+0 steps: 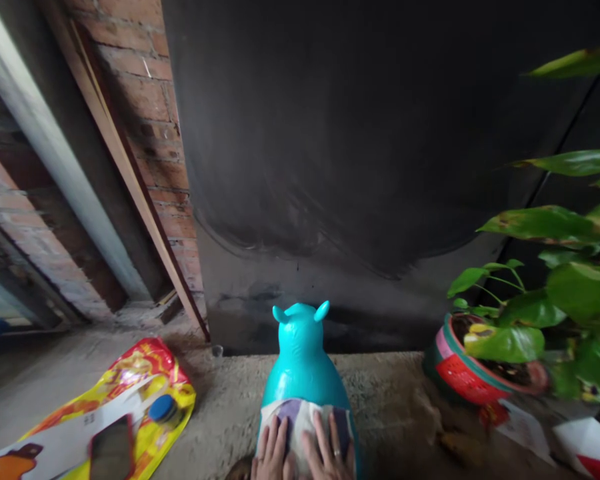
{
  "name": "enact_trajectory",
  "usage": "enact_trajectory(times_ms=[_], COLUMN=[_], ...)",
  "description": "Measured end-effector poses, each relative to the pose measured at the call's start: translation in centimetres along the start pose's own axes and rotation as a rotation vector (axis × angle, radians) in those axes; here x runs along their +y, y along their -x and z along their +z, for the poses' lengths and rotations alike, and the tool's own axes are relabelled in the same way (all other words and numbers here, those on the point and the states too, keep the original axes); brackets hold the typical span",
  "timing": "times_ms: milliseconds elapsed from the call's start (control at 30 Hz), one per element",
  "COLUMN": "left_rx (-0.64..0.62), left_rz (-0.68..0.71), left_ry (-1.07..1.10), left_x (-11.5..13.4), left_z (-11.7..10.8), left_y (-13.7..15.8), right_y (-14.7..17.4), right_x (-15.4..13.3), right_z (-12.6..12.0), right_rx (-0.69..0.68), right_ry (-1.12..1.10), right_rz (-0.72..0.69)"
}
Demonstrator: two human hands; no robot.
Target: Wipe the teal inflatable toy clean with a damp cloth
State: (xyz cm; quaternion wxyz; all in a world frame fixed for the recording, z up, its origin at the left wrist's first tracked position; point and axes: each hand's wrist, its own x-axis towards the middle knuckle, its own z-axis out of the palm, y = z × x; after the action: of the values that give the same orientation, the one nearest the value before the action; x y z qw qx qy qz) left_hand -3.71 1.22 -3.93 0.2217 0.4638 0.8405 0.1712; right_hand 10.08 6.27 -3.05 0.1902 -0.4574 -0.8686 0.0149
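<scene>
Where the head view looks down along a concrete floor (220, 413) toward a dark wall panel (360, 147), a turquoise inflatable toy animal (303, 360) stands upright near the bottom centre, its two small ears pointing up and its face turned away toward the panel. A pale patterned cloth (300, 417) lies over the toy's back, white with purple patches. Both hands rest on this cloth at the lower edge of the frame. Left hand (270, 457): fingers extended and flat, palm down on the cloth, not gripping. Right hand (326, 457): likewise open and flat on the cloth, fingers slightly spread, a ring visible on one finger; it sits just beside the left hand, the two nearly touching. Wrists are cut off by the frame edge.

To the left of the toy, on the floor, lies a flat yellow-and-red printed bag (130, 393). On it rest a blue bottle cap (163, 408) and a dark phone-like slab (113, 450), near each other. Behind, a brick wall (150, 100) with a wooden batten (130, 173) leaning across it.

To the right, well apart from the toy, stands a red and green plant pot (460, 370) with large green leaves (545, 293) spreading to the frame edge.
</scene>
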Motion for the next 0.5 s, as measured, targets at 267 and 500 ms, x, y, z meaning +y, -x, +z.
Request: enact_trajectory(times_ms=[267, 500], left_rx=[0.048, 0.111], left_rz=[-0.106, -0.067], left_ry=[0.085, 0.153], left_x=[2.8, 2.1], left_z=[-3.3, -2.7], left_y=[-5.1, -5.6], right_y=[-6.9, -7.3], right_x=[-0.1, 0.2], right_z=[1.1, 1.0], right_rx=[-0.251, -0.196], right_ry=[-0.111, -0.114], right_rz=[-0.008, -0.044])
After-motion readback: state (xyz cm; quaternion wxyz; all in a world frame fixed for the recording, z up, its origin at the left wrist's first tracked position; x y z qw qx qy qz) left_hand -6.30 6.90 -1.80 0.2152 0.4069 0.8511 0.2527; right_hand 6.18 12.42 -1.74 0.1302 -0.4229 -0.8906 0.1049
